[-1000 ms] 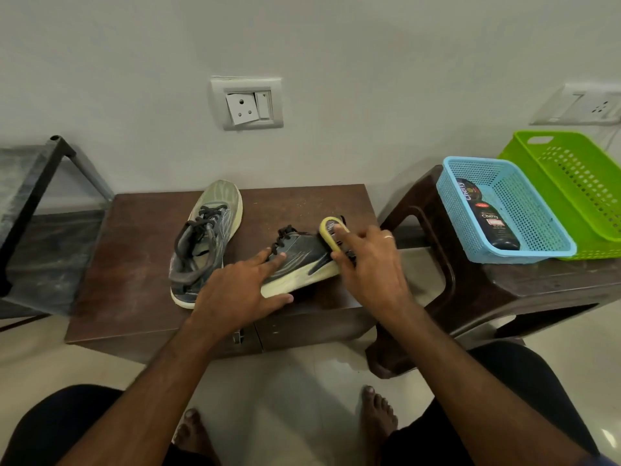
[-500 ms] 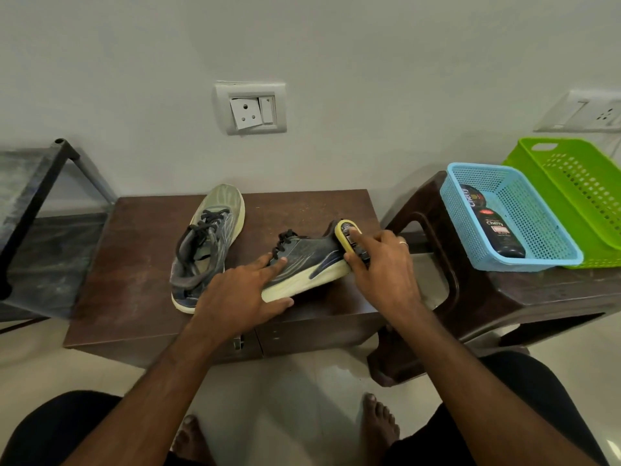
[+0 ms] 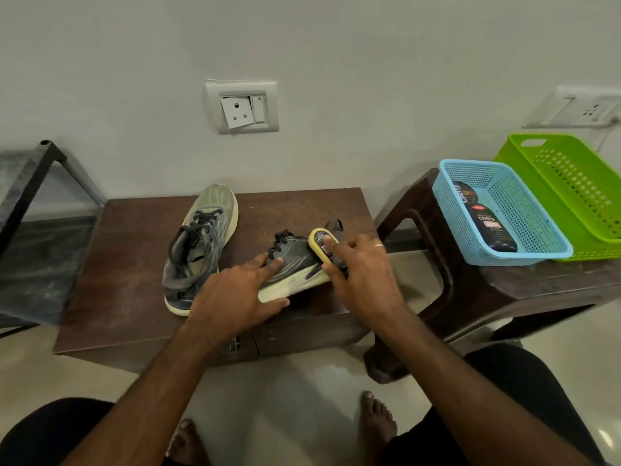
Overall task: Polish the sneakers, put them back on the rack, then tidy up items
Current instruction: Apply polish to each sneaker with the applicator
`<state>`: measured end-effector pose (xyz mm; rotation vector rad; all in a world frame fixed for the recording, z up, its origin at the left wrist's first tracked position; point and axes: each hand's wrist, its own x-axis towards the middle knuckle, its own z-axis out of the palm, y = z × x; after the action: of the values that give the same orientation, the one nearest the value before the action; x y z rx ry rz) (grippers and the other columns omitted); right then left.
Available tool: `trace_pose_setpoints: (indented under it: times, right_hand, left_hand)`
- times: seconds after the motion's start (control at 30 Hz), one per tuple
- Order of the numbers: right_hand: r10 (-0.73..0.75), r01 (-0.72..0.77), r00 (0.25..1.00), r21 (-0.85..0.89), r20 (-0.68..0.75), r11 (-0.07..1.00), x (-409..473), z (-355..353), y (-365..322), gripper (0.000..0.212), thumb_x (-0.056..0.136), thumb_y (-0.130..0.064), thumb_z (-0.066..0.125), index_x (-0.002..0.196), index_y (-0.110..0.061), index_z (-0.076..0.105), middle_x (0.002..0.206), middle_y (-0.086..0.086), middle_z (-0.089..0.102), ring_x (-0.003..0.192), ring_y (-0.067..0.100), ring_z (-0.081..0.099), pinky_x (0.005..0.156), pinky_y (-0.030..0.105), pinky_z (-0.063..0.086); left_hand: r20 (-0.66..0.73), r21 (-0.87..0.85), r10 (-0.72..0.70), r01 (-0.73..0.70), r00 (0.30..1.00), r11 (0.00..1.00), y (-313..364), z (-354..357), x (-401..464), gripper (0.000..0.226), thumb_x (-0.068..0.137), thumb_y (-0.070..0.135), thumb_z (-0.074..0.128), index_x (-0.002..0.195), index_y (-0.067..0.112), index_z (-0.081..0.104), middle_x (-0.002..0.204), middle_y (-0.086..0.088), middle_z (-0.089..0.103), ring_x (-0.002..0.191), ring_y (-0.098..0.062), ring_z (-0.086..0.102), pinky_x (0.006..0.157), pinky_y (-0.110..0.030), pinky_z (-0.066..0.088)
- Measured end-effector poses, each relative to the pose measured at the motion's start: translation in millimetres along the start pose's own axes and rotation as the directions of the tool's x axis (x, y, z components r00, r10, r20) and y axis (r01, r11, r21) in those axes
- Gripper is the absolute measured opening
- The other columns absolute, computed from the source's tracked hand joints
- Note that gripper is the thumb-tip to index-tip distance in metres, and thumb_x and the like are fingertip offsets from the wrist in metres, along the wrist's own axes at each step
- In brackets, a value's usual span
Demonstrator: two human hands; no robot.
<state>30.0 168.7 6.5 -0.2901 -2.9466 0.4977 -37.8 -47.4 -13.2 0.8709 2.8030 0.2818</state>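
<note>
Risk of the near sneaker (image 3: 295, 264) slipping or tipping toward the front edge of the low brown table (image 3: 127, 264), since only held by flat pressure and not by a real grip; too hard a stroke from the heel side could push it out from under the fingers. Also possible: polish smeared on the pale sole instead of the dark upper, if the applicator drifts low. Pressed on the toe end of this sneaker, the left hand (image 3: 232, 294), fingers spread and nearly straight, thumb along the sole edge, nothing enclosed. Just right of it, touching the same sneaker at the heel part, the right hand (image 3: 363, 280), fingers curled round a yellow-rimmed polish applicator (image 3: 322, 242) and pinching it against the upper. So, between the two hands and under both, the near sneaker, lying across the table close to its front edge. Left of this sneaker and well apart from the hands, the second sneaker (image 3: 198, 247), toe toward the wall, untouched. Right of the table, on a brown stool (image 3: 504, 290), a blue basket (image 3: 551, 245) with a black polish bottle (image 3: 490, 227) inside, and a green basket (image 3: 571, 183) beside it. Further left of the table, the dark rack (image 3: 30, 183), probably the place for return; not yet needed, by judgement.
</note>
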Motion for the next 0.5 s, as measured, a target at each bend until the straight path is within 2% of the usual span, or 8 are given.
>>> trace_pose_setpoints:
  times: [0.03,0.17,0.23,0.37,0.5]
  right_hand:
    - [0.005,-0.005,1.000,-0.015,0.006,1.000,3,1,1,0.047,0.096,-0.042,0.057,0.141,-0.031,0.050,0.123,0.005,0.054,0.108,0.021,0.047,0.091,0.038,0.048]
    - [0.196,-0.197,0.980,-0.047,-0.025,0.979,18,-4,25,0.048,0.096,-0.042,0.057,0.141,-0.030,0.050,0.126,0.009,0.057,0.113,0.027,0.049,0.099,0.041,0.044]
    - [0.169,-0.170,0.985,-0.062,-0.021,0.983,14,-7,20,0.048,0.096,-0.042,0.056,0.142,-0.031,0.048,0.127,0.009,0.055,0.112,0.026,0.047,0.096,0.039,0.045]
    - [-0.007,0.009,1.000,-0.059,0.031,0.998,0,-1,-4,0.049,0.098,-0.043,0.053,0.144,-0.033,0.044,0.126,0.006,0.051,0.112,0.022,0.044,0.095,0.039,0.045]
    - [0.151,-0.152,0.988,-0.072,-0.020,0.986,15,-8,22,0.046,0.095,-0.040,0.058,0.140,-0.029,0.052,0.122,0.012,0.059,0.110,0.027,0.053,0.100,0.042,0.043]
  left_hand:
    - [-0.002,0.002,0.000,0.000,1.000,1.000,0,0,0,0.078,0.083,0.076,0.049,0.152,0.047,0.025,0.161,0.012,0.026,0.132,-0.024,0.050,0.101,-0.041,0.044]
    - [-0.009,0.014,-0.004,0.004,1.000,1.000,1,0,-1,0.078,0.083,0.076,0.049,0.152,0.047,0.025,0.160,0.012,0.028,0.131,-0.023,0.051,0.101,-0.040,0.046]
    - [-0.008,0.010,0.003,-0.003,1.000,1.000,1,0,0,0.078,0.084,0.076,0.048,0.152,0.046,0.025,0.160,0.012,0.028,0.131,-0.022,0.050,0.101,-0.041,0.046]
    - [-0.005,0.010,0.007,-0.007,1.000,1.000,0,0,1,0.078,0.084,0.076,0.048,0.152,0.045,0.026,0.160,0.011,0.028,0.132,-0.024,0.050,0.102,-0.042,0.046]
    - [-0.003,0.022,-0.005,0.005,1.000,1.000,0,2,1,0.079,0.083,0.076,0.049,0.152,0.046,0.024,0.161,0.011,0.027,0.130,-0.025,0.052,0.102,-0.042,0.046]
